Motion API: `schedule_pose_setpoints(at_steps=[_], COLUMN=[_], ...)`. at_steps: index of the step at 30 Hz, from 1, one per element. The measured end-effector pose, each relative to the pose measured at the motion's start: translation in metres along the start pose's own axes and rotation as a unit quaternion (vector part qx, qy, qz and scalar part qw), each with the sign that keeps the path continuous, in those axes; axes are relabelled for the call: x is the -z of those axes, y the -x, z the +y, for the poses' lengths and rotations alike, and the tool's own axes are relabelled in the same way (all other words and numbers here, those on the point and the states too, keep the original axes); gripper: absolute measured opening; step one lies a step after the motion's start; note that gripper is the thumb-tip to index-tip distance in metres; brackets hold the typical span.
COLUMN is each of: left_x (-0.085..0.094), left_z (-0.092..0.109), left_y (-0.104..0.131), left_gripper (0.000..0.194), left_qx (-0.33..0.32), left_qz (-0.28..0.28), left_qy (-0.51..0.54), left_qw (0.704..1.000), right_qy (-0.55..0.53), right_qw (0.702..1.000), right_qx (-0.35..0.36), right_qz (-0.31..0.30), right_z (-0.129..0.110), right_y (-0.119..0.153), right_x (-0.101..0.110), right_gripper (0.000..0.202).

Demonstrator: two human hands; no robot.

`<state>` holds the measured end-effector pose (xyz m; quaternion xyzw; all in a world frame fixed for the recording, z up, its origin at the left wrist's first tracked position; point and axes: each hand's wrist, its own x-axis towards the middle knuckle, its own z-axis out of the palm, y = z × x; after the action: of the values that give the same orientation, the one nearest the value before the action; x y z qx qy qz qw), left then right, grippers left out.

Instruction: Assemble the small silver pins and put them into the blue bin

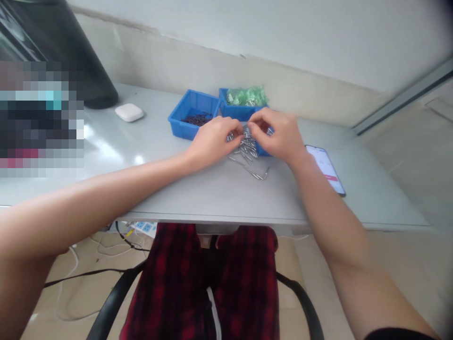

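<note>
My left hand (216, 140) is closed, thumb and fingers pinched over a pile of silver metal pins (248, 147) on the grey table. Facing it from the right, my right hand (274, 132) is closed too, its thumb and index finger meeting just above the pile. What each fingertip grip holds is too small to make out. Behind my left hand stands a blue bin (180, 118) with dark screws inside. Another blue bin (238, 112) holds a green plastic bag (247, 96) with metal parts. A third blue bin shows partly behind my right hand.
A phone (327, 170) lies right of my right forearm. At the left are a white case (129, 112) and a large dark cylinder (85, 61). A few loose pins (255, 174) lie near the pile. The table's front edge (219, 219) runs below my arms.
</note>
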<state>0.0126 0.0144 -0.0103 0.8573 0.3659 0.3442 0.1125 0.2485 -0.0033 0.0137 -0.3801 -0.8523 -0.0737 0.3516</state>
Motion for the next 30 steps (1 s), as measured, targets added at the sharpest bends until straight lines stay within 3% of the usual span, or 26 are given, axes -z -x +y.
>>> schedule_pose_setpoints(at_steps=[4, 13, 20, 25, 30], left_x=[0.000, -0.002, -0.009, -0.016, -0.014], left_z=[-0.002, 0.000, -0.012, -0.021, -0.017], left_y=[-0.001, -0.001, -0.003, -0.004, -0.002], left_gripper=[0.011, 0.014, 0.025, 0.029, 0.030], left_qx=[-0.004, -0.019, -0.023, -0.051, -0.045], left_qz=[0.023, 0.080, 0.103, 0.098, 0.097], left_qy=[0.045, 0.194, 0.199, 0.215, 0.217], left_qw=[0.999, 0.978, 0.974, 0.971, 0.970], right_qy=[-0.007, -0.030, -0.033, -0.041, -0.043], right_qw=[1.000, 0.998, 0.996, 0.996, 0.996], right_qx=[-0.003, -0.026, -0.028, -0.038, -0.031], right_qz=[0.007, -0.039, -0.081, -0.071, -0.072], right_z=[-0.001, 0.004, 0.001, 0.000, -0.004], right_y=[0.000, 0.001, -0.001, -0.002, -0.001], right_x=[0.000, -0.004, -0.003, -0.003, -0.001], right_gripper=[0.011, 0.017, 0.014, 0.016, 0.014])
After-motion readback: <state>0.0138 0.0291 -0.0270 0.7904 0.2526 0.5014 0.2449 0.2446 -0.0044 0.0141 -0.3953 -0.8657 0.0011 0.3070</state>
